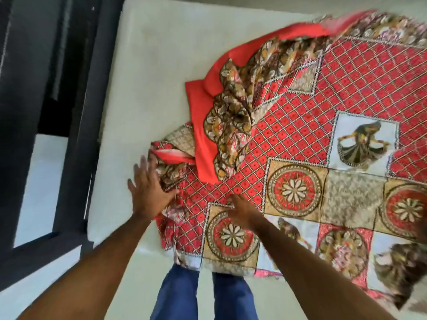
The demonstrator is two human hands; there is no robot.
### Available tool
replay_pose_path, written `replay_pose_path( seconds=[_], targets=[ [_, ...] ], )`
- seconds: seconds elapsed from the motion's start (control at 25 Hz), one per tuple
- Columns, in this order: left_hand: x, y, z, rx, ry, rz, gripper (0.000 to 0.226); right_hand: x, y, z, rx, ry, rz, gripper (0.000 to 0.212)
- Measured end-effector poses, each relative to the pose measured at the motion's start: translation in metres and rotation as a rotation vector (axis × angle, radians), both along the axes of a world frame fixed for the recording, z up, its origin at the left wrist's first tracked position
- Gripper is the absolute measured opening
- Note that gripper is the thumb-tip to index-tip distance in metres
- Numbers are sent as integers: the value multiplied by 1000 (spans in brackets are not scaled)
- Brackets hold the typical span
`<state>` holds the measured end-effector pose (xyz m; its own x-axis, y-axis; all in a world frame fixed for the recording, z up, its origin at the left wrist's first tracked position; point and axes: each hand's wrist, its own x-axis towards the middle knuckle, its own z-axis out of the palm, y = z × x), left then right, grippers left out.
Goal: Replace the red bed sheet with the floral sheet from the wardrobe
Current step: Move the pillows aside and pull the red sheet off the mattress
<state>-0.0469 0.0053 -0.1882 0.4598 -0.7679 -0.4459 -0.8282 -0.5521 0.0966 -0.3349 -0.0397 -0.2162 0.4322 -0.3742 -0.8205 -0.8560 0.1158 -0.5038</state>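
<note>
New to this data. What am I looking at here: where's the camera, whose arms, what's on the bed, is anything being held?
One picture, from a camera worn on a person's head, looking down; the legs in blue trousers are theirs. No robot: both arms are the person's. The left hand is open, fingers spread, at the bunched edge of the red patterned sheet. The right hand lies on that sheet; whether it grips is unclear. The sheet is partly pulled back, baring the pale mattress. A dark bed frame runs along the left.
</note>
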Motion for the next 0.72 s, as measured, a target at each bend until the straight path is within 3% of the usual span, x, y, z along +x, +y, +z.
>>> replay_pose_path(
  seconds=[0.12,0.24,0.32,0.4,0.48,0.52,0.56,0.64,0.72],
  targets=[
    [-6,30,-20,94,192,570,122,-4,35,-7,-45,-12,40,54],
    [-25,59,-32,270,217,501,95,-6,55,-4,-103,2,96,53],
    [-36,67,-32,225,301,450,60,-7,68,0,-108,9,162,66],
    [-50,64,-15,180,658,615,25,-8,85,8,-74,59,187,96],
    [-72,64,13,209,1097,791,21,-6,108,27,-77,34,118,126],
    [-86,67,35,242,1285,823,23,-6,120,40,-73,-24,11,124],
    [-100,72,51,269,1432,815,24,-6,131,55,-80,-106,-143,99],
    [-124,80,76,262,1619,785,34,-8,139,87,-47,-234,-558,22],
    [-150,94,91,171,1671,774,43,-29,134,122,-124,-229,-740,19]
  ],
)
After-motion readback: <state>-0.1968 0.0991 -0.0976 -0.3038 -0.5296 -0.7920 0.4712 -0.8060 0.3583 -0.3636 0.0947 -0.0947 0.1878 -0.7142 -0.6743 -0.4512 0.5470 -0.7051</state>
